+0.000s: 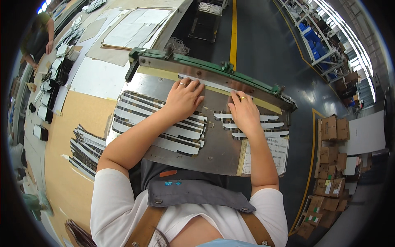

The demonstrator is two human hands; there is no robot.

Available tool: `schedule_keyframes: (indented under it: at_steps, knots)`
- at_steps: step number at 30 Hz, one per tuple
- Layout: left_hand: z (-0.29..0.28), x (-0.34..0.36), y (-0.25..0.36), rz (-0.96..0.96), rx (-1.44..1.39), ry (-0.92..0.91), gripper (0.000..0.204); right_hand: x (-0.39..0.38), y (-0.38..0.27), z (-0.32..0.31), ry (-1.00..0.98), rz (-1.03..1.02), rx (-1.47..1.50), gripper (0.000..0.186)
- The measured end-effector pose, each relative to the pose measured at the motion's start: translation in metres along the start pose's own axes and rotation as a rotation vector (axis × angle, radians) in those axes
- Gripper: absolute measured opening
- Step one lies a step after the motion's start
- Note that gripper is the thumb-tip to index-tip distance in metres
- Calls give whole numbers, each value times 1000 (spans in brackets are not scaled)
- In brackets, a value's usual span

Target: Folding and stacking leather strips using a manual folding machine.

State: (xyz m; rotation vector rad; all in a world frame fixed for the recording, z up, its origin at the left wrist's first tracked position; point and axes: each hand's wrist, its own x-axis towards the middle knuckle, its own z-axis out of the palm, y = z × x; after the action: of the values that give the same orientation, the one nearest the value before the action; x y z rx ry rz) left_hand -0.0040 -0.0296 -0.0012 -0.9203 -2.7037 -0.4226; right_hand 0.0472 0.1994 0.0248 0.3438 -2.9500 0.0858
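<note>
A long pale strip [220, 86] lies along the foot of an upright metal plate [242, 85], which is topped by a green bar. My left hand [184, 99] rests palm down, its slightly spread fingertips on the left part of the strip. At the strip's right end my right hand [245, 113] touches down with its fingertips, fingers loosely bent. Under my left forearm, several white and dark strips [177, 131] lie in a row on the metal worktop [181, 158]. A smaller group of similar strips [271, 125] lies beside and under my right wrist.
A printed sheet [267, 154] is fixed on the worktop's right. More strips [84, 150] are heaped on the tan table [88, 109] to the left. Another person [39, 37] is at the far left. Cardboard boxes [329, 154] and shelving [325, 53] line the right.
</note>
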Motion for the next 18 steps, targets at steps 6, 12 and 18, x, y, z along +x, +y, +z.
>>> schedule_keyframes:
  at_steps: [6,12,18]
  knots:
    - [-1,2,0,14,-21,1,37,-4,1,-1,64,-9,4,39]
    - [-47,-11,-15,-73,-350,-50,30,-28,34,-17,-72,81,66,30]
    - [-96,-52,-21,-167,-455,78,23,-49,-1,-38,222,-16,311,19]
